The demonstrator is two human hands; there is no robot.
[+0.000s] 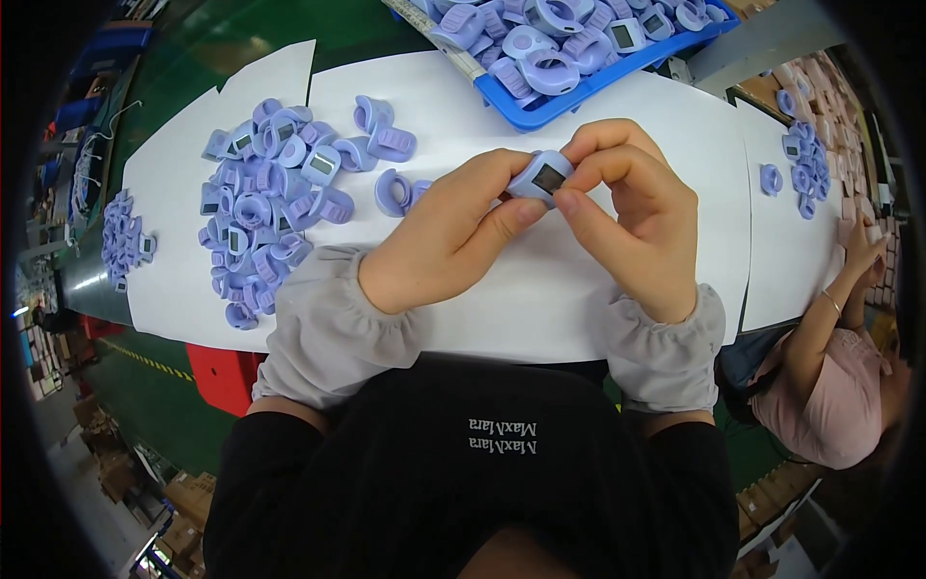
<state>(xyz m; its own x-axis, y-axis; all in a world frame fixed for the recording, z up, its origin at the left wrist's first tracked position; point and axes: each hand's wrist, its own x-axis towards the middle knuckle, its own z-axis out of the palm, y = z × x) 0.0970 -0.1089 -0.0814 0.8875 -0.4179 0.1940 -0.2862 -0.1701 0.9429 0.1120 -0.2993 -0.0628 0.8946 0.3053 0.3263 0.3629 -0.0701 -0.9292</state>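
Between both hands, above the white tabletop, is a lavender ring-shaped finger counter [541,178] with a small dark screen turned up. My left hand [453,227] grips its left side between thumb and fingers. At its right edge, the thumb and fingertips of my right hand [632,207] are pinched together on the casing. A big heap of the same counters [260,207] lies to the left, some with grey screens showing. A few loose counters [393,193] rest just beside my left hand, partly hidden by it.
A blue tray [526,118] full of counters stands at the far side, by a grey metal post [772,43]. Smaller piles of counters lie at far left [123,236] and right [808,169]. A co-worker in pink [820,396] works at the right; a red stool [224,374] stands lower left.
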